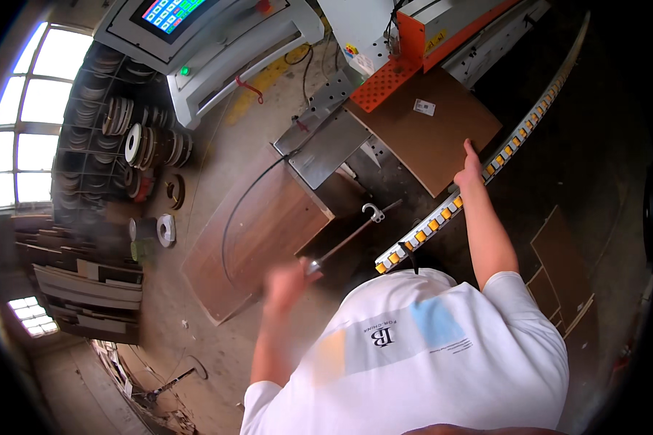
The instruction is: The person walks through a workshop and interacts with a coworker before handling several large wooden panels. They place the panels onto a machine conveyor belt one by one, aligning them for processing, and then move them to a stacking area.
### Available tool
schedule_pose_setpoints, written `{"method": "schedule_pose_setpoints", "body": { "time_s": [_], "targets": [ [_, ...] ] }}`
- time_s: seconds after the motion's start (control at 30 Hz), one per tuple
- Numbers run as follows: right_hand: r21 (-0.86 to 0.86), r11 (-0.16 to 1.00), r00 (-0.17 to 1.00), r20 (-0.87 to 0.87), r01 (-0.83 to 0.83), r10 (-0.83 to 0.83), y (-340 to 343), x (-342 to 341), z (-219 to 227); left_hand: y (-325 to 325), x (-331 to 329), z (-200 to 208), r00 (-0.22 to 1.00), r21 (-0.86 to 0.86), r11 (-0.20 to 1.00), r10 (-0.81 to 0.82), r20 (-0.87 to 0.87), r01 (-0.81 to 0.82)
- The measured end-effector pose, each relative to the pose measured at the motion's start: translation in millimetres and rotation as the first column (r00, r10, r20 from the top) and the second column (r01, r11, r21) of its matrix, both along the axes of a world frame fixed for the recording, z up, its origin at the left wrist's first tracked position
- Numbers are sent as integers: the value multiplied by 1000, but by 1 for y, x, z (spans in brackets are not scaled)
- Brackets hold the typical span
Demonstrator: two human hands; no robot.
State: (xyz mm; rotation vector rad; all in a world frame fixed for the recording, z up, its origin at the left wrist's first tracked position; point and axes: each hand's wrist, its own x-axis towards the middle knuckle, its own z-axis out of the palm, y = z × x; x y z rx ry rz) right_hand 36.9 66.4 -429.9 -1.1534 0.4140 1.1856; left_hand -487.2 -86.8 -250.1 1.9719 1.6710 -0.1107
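A brown board (435, 138) with a small white label lies on the machine at the upper right, its far part under a perforated orange plate (387, 83). My right hand (470, 174) rests at the board's near right edge with fingers extended. Below this hand runs a rail with yellow rollers (433, 225). My left hand (289, 283) is smeared by motion, beside the end of a thin metal rod (345, 241). Whether its fingers grip the rod cannot be made out. A pale hook-shaped fitting (373, 212) sits on the rod.
A control panel (218, 47) with a lit screen stands at the upper left. A wood-grain panel (257, 232) is left of the machine under a dark hose (226, 232). Rolls of edging (141, 145) fill a rack at left. Stacked boards (87, 286) are lower left; others (562, 261) lie right.
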Motion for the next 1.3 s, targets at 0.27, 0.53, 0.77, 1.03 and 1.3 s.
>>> {"method": "schedule_pose_setpoints", "body": {
  "time_s": [0.27, 0.53, 0.77, 1.03, 1.3],
  "targets": [
    [246, 962, 899, 383, 120, -210, -53, 28, 31, 158, -31, 66, 946, 665, 676, -178, -272, 318],
    [-64, 985, 824, 559, 161, -98, -271, -75, 38, 332, -28, 11, 868, 672, 673, -88, 488, -309],
    [-581, 807, 939, 325, 107, 109, -535, -236, -21, 450, 33, -31, 930, 718, 665, -96, 356, -206],
    [-549, 789, 959, 108, 276, -261, -669, -399, -106, 469, 8, -131, 771, 632, 655, -116, 626, -415],
    [-725, 656, 901, 404, 211, 156, -638, -444, -157, 155, 175, -79, 306, -24, 982, 82, 949, -190]
  ]
}}
